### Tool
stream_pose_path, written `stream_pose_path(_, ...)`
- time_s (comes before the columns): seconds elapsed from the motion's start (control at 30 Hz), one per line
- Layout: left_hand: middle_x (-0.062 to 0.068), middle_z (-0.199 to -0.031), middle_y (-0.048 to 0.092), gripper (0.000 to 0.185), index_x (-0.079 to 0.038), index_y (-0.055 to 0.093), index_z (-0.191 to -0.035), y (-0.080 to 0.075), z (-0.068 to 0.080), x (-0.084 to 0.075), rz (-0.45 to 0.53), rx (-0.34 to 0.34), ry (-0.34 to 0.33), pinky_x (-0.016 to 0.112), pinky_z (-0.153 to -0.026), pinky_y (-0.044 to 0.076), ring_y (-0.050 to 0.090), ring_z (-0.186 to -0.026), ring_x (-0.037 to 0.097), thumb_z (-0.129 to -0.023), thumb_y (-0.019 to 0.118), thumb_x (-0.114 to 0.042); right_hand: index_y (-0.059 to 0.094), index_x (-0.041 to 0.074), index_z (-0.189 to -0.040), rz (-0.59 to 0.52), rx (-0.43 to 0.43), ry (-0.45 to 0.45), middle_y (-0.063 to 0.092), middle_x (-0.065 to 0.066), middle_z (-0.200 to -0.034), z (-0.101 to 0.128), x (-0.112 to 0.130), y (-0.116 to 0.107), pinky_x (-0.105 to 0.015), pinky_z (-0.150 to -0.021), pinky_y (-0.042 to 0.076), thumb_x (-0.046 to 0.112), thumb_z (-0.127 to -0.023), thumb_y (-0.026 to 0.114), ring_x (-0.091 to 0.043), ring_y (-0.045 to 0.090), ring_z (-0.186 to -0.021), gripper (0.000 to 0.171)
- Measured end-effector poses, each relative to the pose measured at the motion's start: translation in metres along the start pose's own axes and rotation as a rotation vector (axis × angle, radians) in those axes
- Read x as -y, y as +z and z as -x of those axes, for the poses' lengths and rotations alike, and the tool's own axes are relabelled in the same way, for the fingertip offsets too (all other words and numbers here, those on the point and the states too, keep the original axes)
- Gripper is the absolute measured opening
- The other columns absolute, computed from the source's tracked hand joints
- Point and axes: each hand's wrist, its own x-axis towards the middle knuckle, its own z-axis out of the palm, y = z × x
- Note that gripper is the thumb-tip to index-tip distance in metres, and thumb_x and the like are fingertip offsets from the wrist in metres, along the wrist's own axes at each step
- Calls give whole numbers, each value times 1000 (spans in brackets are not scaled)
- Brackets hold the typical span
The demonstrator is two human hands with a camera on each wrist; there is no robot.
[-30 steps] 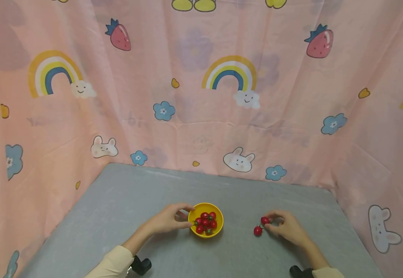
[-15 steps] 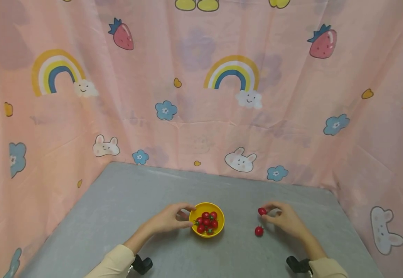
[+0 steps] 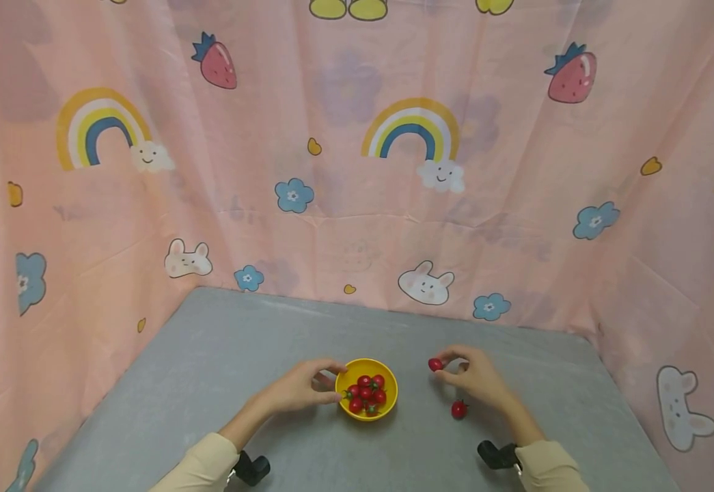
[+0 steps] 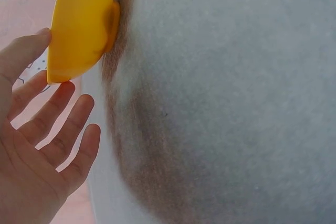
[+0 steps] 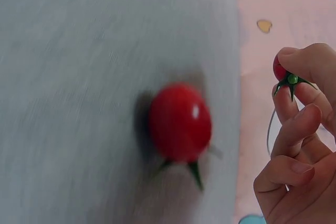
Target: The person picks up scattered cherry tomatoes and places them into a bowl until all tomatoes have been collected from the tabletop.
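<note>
A yellow bowl [image 3: 389,403] holding several red cherry tomatoes [image 3: 365,393] sits on the grey table [image 3: 240,355]. My left hand [image 3: 324,383] rests against the bowl's left rim. In the left wrist view its thumb touches the bowl [image 4: 79,30] and the fingers [image 4: 63,124] are spread and loose. Just right of the bowl, my right hand [image 3: 449,367] pinches a single cherry tomato [image 3: 434,364] above the table; the right wrist view shows it [image 5: 280,70] held at the fingertips [image 5: 294,59] near its green stem. One more tomato [image 3: 458,409] [image 5: 179,121] lies on the table below that hand.
A pink cartoon-print curtain [image 3: 357,171] closes off the table at the back and on both sides. Black wrist-camera mounts [image 3: 251,469] [image 3: 497,454] show at both cuffs near the table's front edge.
My right hand has lifted one tomato off the table and carried it left toward the bowl. The other tomato stays where it lay. The left hand and bowl have not moved.
</note>
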Motion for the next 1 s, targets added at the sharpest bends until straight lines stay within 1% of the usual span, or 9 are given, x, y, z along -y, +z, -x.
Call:
stream_pose_path(0.2, 6, -131, 63, 44, -7, 63, -133, 0, 0, 0, 8, -3, -6, 35, -89, 56, 65, -106, 21, -93, 78, -18, 73, 11, -106, -16, 25, -40, 67, -3, -96, -11, 12, 12, -23, -45, 35, 12, -88, 81, -14, 41, -50, 20)
stream_pose_path(0.33, 6, -131, 63, 44, -7, 63, -133, 1, 0, 1, 15, -5, -8, 36, -89, 56, 65, -106, 22, -93, 78, -19, 73, 11, -106, -18, 33, -50, 67, -1, -96, -18, 19, 21, -24, -47, 36, 11, -88, 81, -15, 43, -51, 19)
stream_pose_path(0.67, 7, -131, 63, 44, -6, 63, -133, 0, 0, 1, 19, -3, -2, 38, -89, 56, 65, -104, 19, -93, 77, -18, 74, 11, -105, -39, 54, -62, 67, 0, -96, -32, 33, 39, -25, -53, 41, 11, -88, 81, -20, 50, -62, 19)
stream_pose_path(0.87, 7, -131, 63, 44, -7, 63, -133, 1, 1, 2, 14, -4, -3, 38, -89, 56, 66, -106, 23, -93, 77, -19, 74, 11, -106, -57, 79, -95, 68, 0, -97, -37, 42, 48, -26, -58, 45, 15, -88, 82, -27, 54, -71, 20)
stream_pose_path(1.0, 7, -131, 63, 43, -7, 63, -132, 1, 1, 2, 16, -9, -2, 38, -89, 56, 66, -107, 25, -93, 77, -18, 73, 11, -106, -67, 90, -91, 68, 1, -97, -40, 47, 54, -26, -62, 47, 17, -89, 81, -28, 56, -79, 20)
